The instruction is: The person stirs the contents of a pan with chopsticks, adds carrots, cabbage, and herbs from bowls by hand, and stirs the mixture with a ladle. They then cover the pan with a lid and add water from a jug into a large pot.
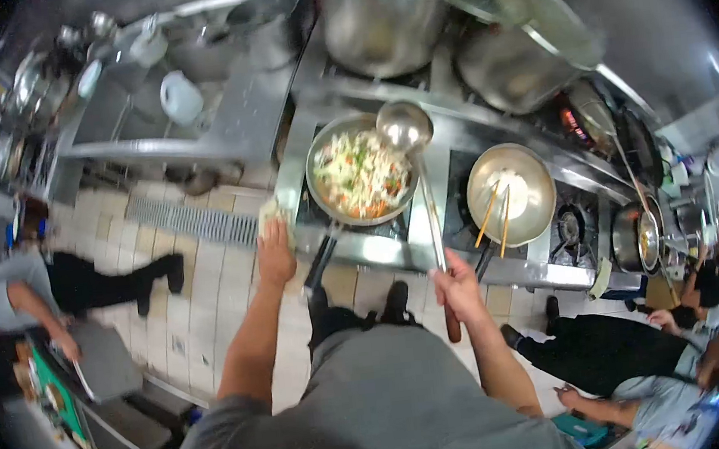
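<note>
My right hand [459,288] grips the long handle of a metal ladle [405,126], just above its brown end. The ladle's bowl hangs over the upper right rim of a frying pan [316,198] on the stove. Chopped vegetables [359,173], pale with green and orange bits, fill that pan, and its dark handle points toward me. Left of the pan, my left hand [276,254] has its fingers on a pale folded cloth [275,208] by the stove's edge; the thumb's grip is hard to see.
To the right sits a second pan [540,207] with white contents and chopsticks [488,214] across it. Large pots [379,28] stand behind. A sink [131,147] holding a white jug [181,97] is at left. One person [20,292] works at left, another [641,357] at right.
</note>
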{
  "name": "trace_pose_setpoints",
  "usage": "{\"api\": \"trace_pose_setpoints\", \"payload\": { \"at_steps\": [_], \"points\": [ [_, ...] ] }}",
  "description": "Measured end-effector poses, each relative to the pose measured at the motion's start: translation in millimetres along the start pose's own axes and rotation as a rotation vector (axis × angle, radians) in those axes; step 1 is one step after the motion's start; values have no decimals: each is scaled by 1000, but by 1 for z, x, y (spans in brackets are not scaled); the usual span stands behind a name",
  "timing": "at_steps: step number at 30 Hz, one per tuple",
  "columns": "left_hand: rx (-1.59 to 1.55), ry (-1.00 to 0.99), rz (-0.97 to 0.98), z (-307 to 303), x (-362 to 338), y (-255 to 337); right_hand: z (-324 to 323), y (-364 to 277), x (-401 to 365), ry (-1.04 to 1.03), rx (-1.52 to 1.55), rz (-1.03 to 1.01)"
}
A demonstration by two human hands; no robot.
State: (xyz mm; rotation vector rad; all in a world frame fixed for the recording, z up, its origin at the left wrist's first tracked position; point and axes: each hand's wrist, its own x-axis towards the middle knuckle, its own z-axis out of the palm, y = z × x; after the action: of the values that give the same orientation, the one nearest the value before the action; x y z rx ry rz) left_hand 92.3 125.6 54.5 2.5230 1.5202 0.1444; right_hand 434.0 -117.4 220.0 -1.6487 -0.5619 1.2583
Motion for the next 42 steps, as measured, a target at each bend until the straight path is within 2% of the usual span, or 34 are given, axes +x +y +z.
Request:
{"api": "trace_pose_setpoints", "payload": {
  "at_steps": [2, 4, 5, 10, 12, 13, 14, 15, 16, 17, 18, 19, 20, 22, 23, 24, 25, 26, 27, 28, 29, 30, 32, 33, 34, 36, 37, 38, 39, 40, 41, 42],
  "points": [
    [69, -14, 20, -6, 0, 6, 19, 7, 8, 53, 170, 9],
    [28, -147, 20, -26, 4, 9, 34, 29, 28, 156, 251, -53],
    [35, -137, 69, -28, 10, 4, 39, 39, 37, 220, 307, -74],
    [45, -385, 179, -46, 24, -13, 48, 62, 70, 364, 326, -11],
    [98, -375, 227, -42, 19, -12, 44, 94, 92, 401, 176, -3],
    [142, -344, 254, -42, 23, -12, 41, 121, 107, 401, 205, -84],
    [91, -348, 238, -39, 26, -15, 41, 118, 99, 549, -137, -213],
    [36, -363, 253, -27, 30, -21, 38, 123, 106, 706, -409, -254],
    [272, -499, 500, -5, 50, -36, 40, 125, 100, 866, -620, -220],
    [198, -502, 445, 9, 67, -49, 32, 107, 87, 697, -422, 56],
    [122, -502, 392, 22, 84, -61, 26, 119, 93, 743, -634, -31],
    [38, -489, 273, -45, 82, -9, 22, 103, 88, 691, -677, 66],
    [-50, -465, 157, -125, 77, 54, 21, 90, 78, 692, -696, 67],
    [-25, -259, 295, -148, 122, 72, 19, 74, 63, 709, -778, -23],
    [-144, -186, 359, -178, 147, 99, 20, 67, 50, 713, -767, -21],
    [-256, -117, 432, -208, 173, 125, 22, 61, 35, 689, -733, -166],
    [-425, -105, 487, -267, 180, 178, 23, 59, 22, 654, -698, -318],
    [-289, 137, 752, -294, 212, 204, 25, 67, 10, 613, -673, -352],
    [-319, 164, 776, -332, 230, 243, 23, 74, -8, 543, -651, -393],
    [-356, 167, 751, -365, 244, 278, 15, 68, -39, 458, -438, -502],
    [-167, 319, 785, -383, 275, 295, 14, 78, -59, 505, -509, -529],
    [-203, 380, 798, -399, 301, 318, 9, 74, -87, 504, -462, -436],
    [-244, 429, 842, -428, 355, 361, 1, 149, -120, 678, -494, -444],
    [-233, 471, 818, -426, 392, 378, -4, 188, -141, 695, -512, -302],
    [-132, 554, 826, -415, 436, 393, -10, 222, -158, 684, -579, -68],
    [10, 501, 806, -396, 484, 425, -37, 409, -190, 519, -945, -342],
    [2, 500, 804, -393, 484, 430, -41, 452, -218, 419, -893, -94],
    [95, 400, 701, -386, 480, 439, -47, 482, -239, 306, -875, 84],
    [190, 295, 613, -379, 474, 457, -48, 510, -261, 217, -859, 212],
    [122, 169, 656, -374, 480, 469, -47, 533, -277, 135, -866, 276],
    [58, 38, 703, -370, 495, 473, -46, 561, -289, 64, -898, 259],
    [124, 126, 688, -359, 512, 474, -51, 589, -295, -34, -1025, -100]
  ]
}}
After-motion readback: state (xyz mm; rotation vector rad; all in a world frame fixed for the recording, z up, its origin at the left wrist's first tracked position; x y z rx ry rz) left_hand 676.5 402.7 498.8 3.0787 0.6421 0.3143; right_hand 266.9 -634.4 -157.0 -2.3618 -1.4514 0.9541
